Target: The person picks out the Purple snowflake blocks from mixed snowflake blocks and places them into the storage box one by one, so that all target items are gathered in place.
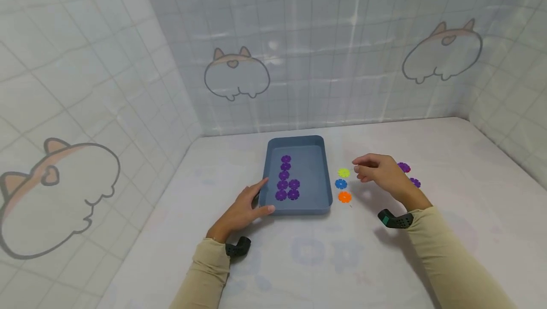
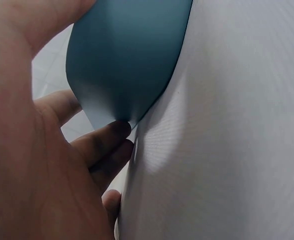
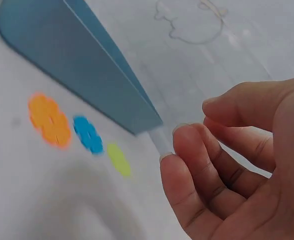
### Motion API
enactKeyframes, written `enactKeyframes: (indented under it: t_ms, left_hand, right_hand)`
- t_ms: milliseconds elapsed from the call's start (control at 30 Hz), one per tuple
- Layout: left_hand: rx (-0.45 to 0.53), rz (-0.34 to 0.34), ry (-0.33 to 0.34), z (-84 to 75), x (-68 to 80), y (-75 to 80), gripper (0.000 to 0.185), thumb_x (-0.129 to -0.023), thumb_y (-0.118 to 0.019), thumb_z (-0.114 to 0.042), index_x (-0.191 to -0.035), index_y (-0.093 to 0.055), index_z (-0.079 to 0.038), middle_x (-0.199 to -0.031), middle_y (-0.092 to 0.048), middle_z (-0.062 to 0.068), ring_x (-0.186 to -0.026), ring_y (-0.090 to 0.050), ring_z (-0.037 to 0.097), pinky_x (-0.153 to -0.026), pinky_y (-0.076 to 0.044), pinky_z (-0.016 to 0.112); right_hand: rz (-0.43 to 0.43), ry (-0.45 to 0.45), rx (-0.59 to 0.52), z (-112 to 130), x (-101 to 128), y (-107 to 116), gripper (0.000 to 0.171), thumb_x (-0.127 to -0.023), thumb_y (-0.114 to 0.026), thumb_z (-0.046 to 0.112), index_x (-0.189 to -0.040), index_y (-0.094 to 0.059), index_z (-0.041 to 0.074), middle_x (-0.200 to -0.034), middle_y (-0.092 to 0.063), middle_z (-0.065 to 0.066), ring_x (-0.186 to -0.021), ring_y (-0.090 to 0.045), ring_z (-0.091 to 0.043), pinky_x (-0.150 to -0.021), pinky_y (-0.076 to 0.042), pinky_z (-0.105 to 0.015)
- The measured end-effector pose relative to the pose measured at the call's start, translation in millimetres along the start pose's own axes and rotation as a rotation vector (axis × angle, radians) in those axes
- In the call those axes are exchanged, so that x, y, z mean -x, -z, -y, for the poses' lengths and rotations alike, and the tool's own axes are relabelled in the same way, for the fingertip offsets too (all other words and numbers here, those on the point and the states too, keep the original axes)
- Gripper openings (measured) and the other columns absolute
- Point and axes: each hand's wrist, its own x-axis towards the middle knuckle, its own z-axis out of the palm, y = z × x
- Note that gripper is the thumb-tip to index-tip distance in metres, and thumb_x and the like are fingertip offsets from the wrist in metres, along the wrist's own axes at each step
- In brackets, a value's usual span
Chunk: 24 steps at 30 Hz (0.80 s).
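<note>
White bench (image 1: 299, 261) fills the corner, walled by tiled sheets printed with cartoon animal outlines. Blue tray (image 1: 318, 204) sits near mid-bench, long side running away from the person. Left hand (image 1: 245, 207) rests flat against the tray's near-left corner, fingers (image 2: 104, 142) straight and touching the wall, thumb along the near edge; it looks like it's bracing the tray so it stays put, gripping nothing. Right hand (image 1: 380, 173) hovers above the bench just right of the tray, fingers loosely curled toward the thumb, nothing between them in the wrist view. Inside the tray, purple discs (image 1: 287, 184) lie flat: one column, with a short second column beside its near end, so sorted by colour seemingly. Just outside the tray's right wall, a yellow disc (image 1: 344, 173), blue disc (image 1: 340, 184) and orange disc (image 1: 344, 197) line up. Two more loose purple discs (image 1: 403, 167) lie behind the right hand, partly hidden.
</note>
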Motion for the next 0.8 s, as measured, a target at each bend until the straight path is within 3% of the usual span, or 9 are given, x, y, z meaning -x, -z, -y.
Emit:
enactKeyframes:
  t_ms: [500, 800]
  left_hand:
    - [-0.009, 0.002, -0.014, -2.1, -0.5, -0.5, 0.086, -0.092, -0.065, -0.055, -0.162, -0.022, -0.028, -0.163, -0.025, 0.007, -0.150, -0.017, 0.034, -0.117, -0.017, 0.062]
    - [-0.007, 0.000, -0.010, 1.5, -0.7, -1.9, 0.086, -0.093, -0.065, -0.055, -0.162, -0.022, -0.028, -0.164, -0.024, 0.008, -0.151, -0.014, 0.036, -0.117, -0.013, 0.063]
  right_hand:
    - [-0.096, -0.084, 0.115, -38.8, 29.7, 61.9, 0.055, -0.103, -0.056, 0.042, -0.138, -0.055, 0.000, -0.128, -0.061, -0.024, -0.101, -0.067, -0.031, -0.080, -0.055, -0.027]
    - [-0.168, -0.165, 0.211, -62.7, 38.4, 78.9, 0.060, -0.102, -0.052, 0.050, -0.140, -0.053, 0.003, -0.128, -0.058, -0.023, -0.103, -0.062, -0.035, -0.076, -0.051, -0.026]
